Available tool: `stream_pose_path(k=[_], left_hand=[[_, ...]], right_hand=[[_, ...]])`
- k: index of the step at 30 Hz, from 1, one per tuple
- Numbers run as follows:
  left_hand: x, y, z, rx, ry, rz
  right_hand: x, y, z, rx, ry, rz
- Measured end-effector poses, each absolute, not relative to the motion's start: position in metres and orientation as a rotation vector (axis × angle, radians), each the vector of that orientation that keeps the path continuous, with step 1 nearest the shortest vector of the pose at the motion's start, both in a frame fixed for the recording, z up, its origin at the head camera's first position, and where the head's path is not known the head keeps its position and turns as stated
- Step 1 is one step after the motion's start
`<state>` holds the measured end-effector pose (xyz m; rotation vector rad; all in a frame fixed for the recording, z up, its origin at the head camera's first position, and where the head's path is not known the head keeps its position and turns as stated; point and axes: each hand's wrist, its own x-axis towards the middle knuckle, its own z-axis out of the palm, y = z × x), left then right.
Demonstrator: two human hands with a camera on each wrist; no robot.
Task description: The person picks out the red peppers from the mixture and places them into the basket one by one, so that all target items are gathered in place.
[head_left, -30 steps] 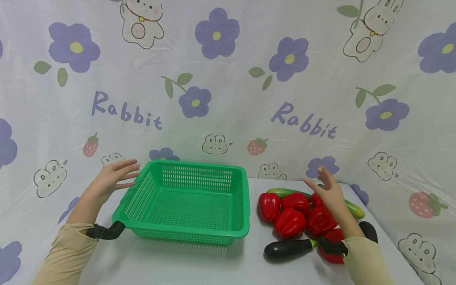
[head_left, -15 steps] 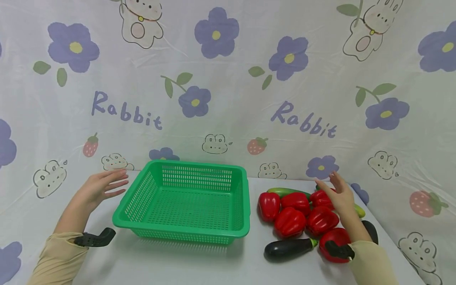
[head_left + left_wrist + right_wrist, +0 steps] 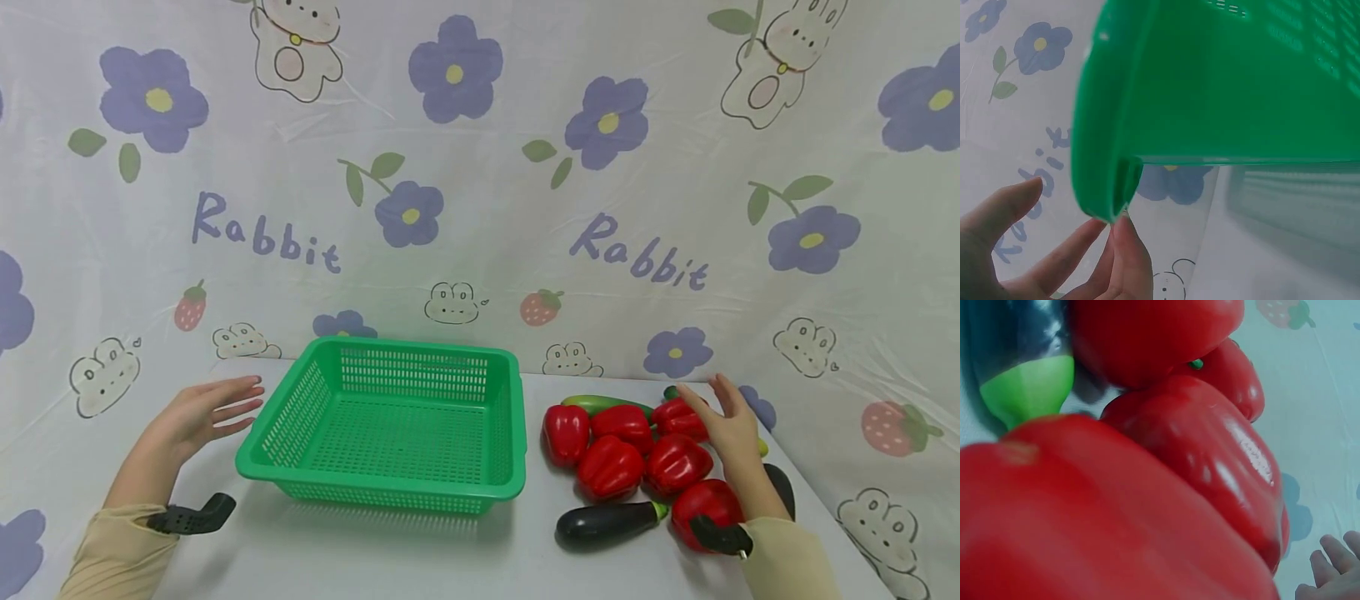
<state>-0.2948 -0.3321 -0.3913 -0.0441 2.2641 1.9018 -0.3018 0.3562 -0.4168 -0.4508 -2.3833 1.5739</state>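
Left of a green plastic basket (image 3: 405, 492), my left hand (image 3: 180, 425) hovers with fingers extended, holding nothing. Its fingertips overlap the basket's rim (image 3: 1094, 144) in the left wrist view. My right hand (image 3: 731, 429) hangs over the far right of the vegetables, thumb and fingers spread, with nothing in it. Below and beside it lie several red bell peppers (image 3: 610, 468), one of them (image 3: 1104, 519) large and close in the right wrist view. An eggplant (image 3: 607, 525) with a green cap lies in front of them. A second dark eggplant (image 3: 782, 490) is partly hidden behind my right forearm.
Behind the peppers lies a long green cucumber (image 3: 600, 405). A yellow-green tip (image 3: 762, 447) shows past my right hand. Everything rests on a white table (image 3: 375, 558), backed by a hanging cloth (image 3: 480, 167) printed with flowers and rabbits.
My left hand has moved left and down, away from the basket's edge. My right hand has shifted right and down, uncovering more of the peppers. The basket and vegetables have stayed put.
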Motion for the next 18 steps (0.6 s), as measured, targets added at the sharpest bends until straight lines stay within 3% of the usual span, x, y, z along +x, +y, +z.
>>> stream_pose_path(k=[18], left_hand=[[-0.295,-0.341,-0.418,-0.132,2.141,1.854]], right_hand=[[-0.302,0.364,-0.431,-0.498,-2.415,1.575]])
